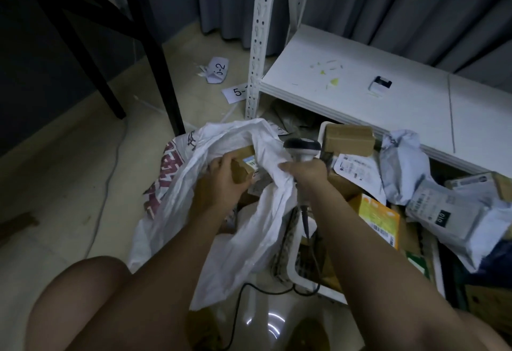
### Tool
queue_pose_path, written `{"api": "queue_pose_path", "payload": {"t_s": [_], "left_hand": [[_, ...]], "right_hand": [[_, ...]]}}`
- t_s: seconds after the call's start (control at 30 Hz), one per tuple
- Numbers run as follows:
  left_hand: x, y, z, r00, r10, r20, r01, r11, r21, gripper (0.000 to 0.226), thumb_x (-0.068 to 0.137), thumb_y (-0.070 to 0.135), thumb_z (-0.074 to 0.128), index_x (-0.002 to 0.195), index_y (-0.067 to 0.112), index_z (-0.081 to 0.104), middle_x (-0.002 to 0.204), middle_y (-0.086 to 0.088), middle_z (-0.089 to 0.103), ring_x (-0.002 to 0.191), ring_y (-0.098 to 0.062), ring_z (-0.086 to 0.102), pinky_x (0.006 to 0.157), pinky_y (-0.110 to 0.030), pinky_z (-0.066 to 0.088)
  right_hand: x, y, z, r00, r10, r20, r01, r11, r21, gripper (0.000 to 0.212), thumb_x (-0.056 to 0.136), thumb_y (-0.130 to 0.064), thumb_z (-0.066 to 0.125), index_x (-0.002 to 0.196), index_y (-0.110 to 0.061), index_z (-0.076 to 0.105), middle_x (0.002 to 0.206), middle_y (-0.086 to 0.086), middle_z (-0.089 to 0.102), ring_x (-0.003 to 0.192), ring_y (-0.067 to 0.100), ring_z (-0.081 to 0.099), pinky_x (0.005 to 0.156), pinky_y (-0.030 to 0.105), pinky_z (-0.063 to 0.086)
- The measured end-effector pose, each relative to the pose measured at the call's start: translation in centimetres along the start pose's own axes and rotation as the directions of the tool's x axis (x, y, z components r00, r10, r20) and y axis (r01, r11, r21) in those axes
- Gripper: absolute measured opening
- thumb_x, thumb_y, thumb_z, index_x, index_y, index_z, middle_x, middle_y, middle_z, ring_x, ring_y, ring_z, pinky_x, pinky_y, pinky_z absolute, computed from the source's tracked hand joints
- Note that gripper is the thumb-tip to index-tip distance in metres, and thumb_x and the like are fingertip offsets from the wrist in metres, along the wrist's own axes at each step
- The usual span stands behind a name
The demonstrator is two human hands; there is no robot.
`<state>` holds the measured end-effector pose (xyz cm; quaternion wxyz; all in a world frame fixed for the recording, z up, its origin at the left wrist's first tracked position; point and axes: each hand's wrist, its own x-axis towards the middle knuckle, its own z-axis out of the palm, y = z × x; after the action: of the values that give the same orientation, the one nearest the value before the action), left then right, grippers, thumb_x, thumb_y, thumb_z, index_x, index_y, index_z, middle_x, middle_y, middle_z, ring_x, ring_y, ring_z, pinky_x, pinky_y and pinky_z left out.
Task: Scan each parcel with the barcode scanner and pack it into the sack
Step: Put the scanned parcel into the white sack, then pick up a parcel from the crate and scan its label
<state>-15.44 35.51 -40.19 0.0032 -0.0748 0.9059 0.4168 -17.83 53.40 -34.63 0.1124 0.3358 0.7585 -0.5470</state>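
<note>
A white woven sack (238,228) with red print lies open on the floor in the middle. My left hand (224,181) grips a small brown cardboard parcel (243,166) with a blue-white label inside the sack's mouth. My right hand (304,174) holds the grey barcode scanner (302,147) by its handle and also pinches the sack's right rim. The scanner's black cable (306,226) runs down toward the floor.
A white bin (296,273) to the right holds several parcels: brown boxes (349,136), grey poly bags (401,162), an orange box (379,217). A low white shelf (360,82) on a perforated post (256,40) stands behind. Black table legs (155,54) and paper labels (219,69) occupy the floor on the left.
</note>
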Motion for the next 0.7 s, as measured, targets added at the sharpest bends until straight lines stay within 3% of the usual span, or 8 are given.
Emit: {"api": "queue_pose_path", "payload": {"t_s": [0.13, 0.23, 0.3, 0.37, 0.43, 0.57, 0.63, 0.7], "left_hand": [[-0.5, -1.0, -0.7, 0.999, 0.050, 0.001, -0.050, 0.999, 0.005, 0.061, 0.069, 0.036, 0.083, 0.120, 0.029, 0.051, 0.125, -0.004, 0.049, 0.115, -0.027, 0.049, 0.093, -0.044, 0.046], [-1.5, -1.3, -1.2, 0.996, 0.085, -0.001, -0.084, 0.990, 0.114, 0.061, 0.072, 0.031, 0.080, 0.126, 0.025, 0.052, 0.131, -0.005, 0.046, 0.119, -0.030, 0.044, 0.095, -0.043, 0.043], [-2.1, -1.0, -1.2, 0.994, 0.105, 0.009, -0.105, 0.978, 0.182, 0.062, 0.075, 0.033, 0.077, 0.130, 0.026, 0.050, 0.134, -0.004, 0.044, 0.120, -0.030, 0.041, 0.095, -0.043, 0.043], [-2.6, -0.2, -1.2, 0.990, 0.144, 0.003, -0.142, 0.967, 0.210, 0.061, 0.077, 0.036, 0.075, 0.132, 0.028, 0.048, 0.135, -0.002, 0.042, 0.120, -0.029, 0.040, 0.093, -0.042, 0.043], [-2.8, 0.8, -1.1, 0.984, 0.177, -0.004, -0.173, 0.963, 0.206, 0.061, 0.080, 0.038, 0.072, 0.134, 0.028, 0.046, 0.138, -0.001, 0.039, 0.123, -0.028, 0.036, 0.091, -0.039, 0.044], [-2.0, 2.6, -0.1, 0.975, 0.220, -0.041, -0.210, 0.963, 0.172, 0.062, 0.087, 0.038, 0.066, 0.142, 0.025, 0.040, 0.148, -0.006, 0.030, 0.132, -0.028, 0.028, 0.098, -0.041, 0.043], [-1.6, 2.9, 0.7, 0.972, 0.224, 0.069, -0.234, 0.944, 0.233, 0.067, 0.093, 0.037, 0.058, 0.150, 0.020, 0.027, 0.157, -0.014, 0.016, 0.143, -0.031, 0.016, 0.109, -0.047, 0.033], [-1.1, 2.9, 1.0, 0.939, 0.112, 0.324, -0.243, 0.883, 0.400, 0.072, 0.098, 0.041, 0.046, 0.155, 0.019, 0.007, 0.160, -0.019, -0.001, 0.147, -0.034, 0.003, 0.114, -0.051, 0.024]], "right_hand": [[-0.4, 0.5, -0.2, 0.969, -0.242, -0.041, 0.217, 0.921, -0.323, 0.044, 0.083, -0.011, 0.065, 0.124, -0.009, 0.052, 0.110, 0.009, 0.062, 0.104, 0.031, 0.060, 0.077, 0.033, 0.046], [-1.0, 0.1, -2.2, 0.889, -0.435, -0.141, 0.352, 0.847, -0.397, 0.023, 0.083, -0.007, 0.056, 0.106, -0.008, 0.057, 0.083, 0.003, 0.059, 0.081, 0.024, 0.055, 0.066, 0.028, 0.039], [-1.6, -1.2, -3.6, 0.846, -0.484, -0.227, 0.411, 0.860, -0.303, 0.010, 0.082, -0.003, 0.058, 0.091, -0.007, 0.057, 0.067, -0.003, 0.051, 0.064, 0.017, 0.050, 0.054, 0.023, 0.035], [-3.2, -3.1, -4.6, 0.793, -0.525, -0.309, 0.526, 0.846, -0.089, 0.016, 0.080, 0.000, 0.064, 0.092, -0.009, 0.058, 0.070, -0.007, 0.054, 0.060, 0.000, 0.050, 0.049, 0.013, 0.039], [-5.3, -4.9, -5.4, 0.757, -0.560, -0.337, 0.619, 0.780, 0.096, 0.022, 0.080, 0.004, 0.067, 0.093, -0.010, 0.057, 0.074, -0.012, 0.056, 0.059, -0.011, 0.052, 0.052, 0.002, 0.040], [-7.7, -6.0, -5.9, 0.740, -0.607, -0.291, 0.668, 0.713, 0.211, 0.023, 0.080, 0.003, 0.071, 0.094, -0.011, 0.059, 0.078, -0.015, 0.059, 0.059, -0.019, 0.055, 0.058, 0.002, 0.045], [-8.1, -5.8, -5.7, 0.741, -0.619, -0.261, 0.669, 0.716, 0.201, 0.024, 0.081, 0.003, 0.071, 0.097, -0.011, 0.059, 0.082, -0.016, 0.059, 0.063, -0.019, 0.055, 0.060, 0.001, 0.045], [-8.3, -5.2, -5.7, 0.739, -0.634, -0.229, 0.671, 0.722, 0.169, 0.025, 0.081, 0.003, 0.070, 0.099, -0.010, 0.059, 0.082, -0.017, 0.057, 0.068, -0.015, 0.054, 0.060, 0.000, 0.043]]}}
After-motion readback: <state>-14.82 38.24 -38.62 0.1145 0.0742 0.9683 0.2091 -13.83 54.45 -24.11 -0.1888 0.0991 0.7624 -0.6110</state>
